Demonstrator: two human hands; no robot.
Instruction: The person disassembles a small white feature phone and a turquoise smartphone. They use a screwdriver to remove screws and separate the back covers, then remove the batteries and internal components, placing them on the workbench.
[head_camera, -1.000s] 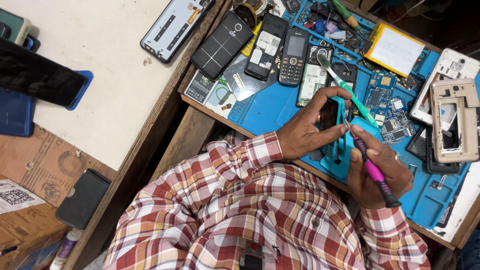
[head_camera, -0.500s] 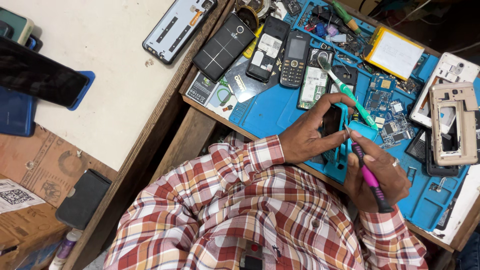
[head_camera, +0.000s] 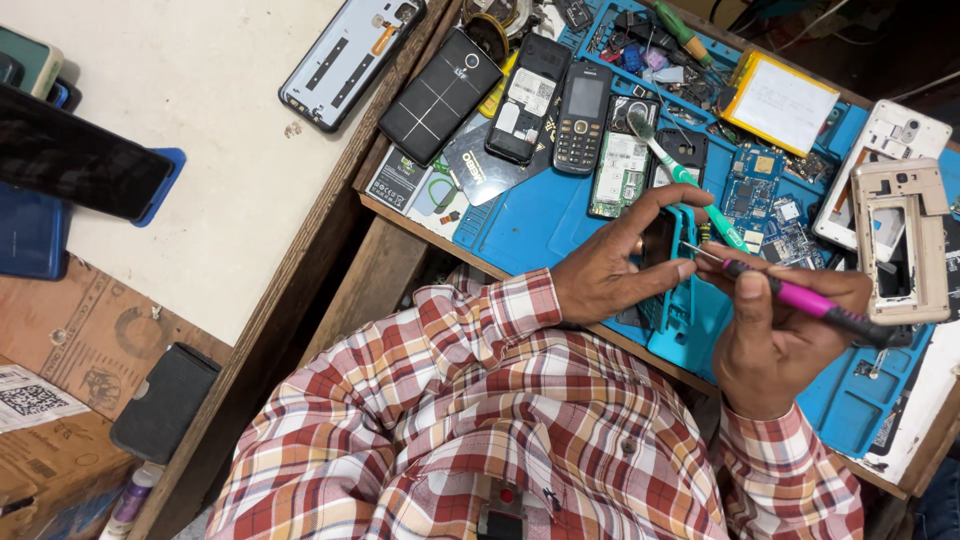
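The left hand (head_camera: 610, 275) pins a small dark phone (head_camera: 658, 240) against the teal holder (head_camera: 685, 300), its grip clamped on the phone's edges, apparently to keep it from shifting under the tool. The right hand (head_camera: 775, 335) has its grip closed around a pink screwdriver (head_camera: 800, 300), held like a pen, tip aimed at 9 o'clock toward the phone. Both rest at the near edge of the blue mat (head_camera: 540, 215) on the table (head_camera: 180, 110). The mat's tray section (at 12 o'clock) holds circuit boards (head_camera: 765, 190), a toothbrush (head_camera: 680, 165) and a keypad phone (head_camera: 583, 115).
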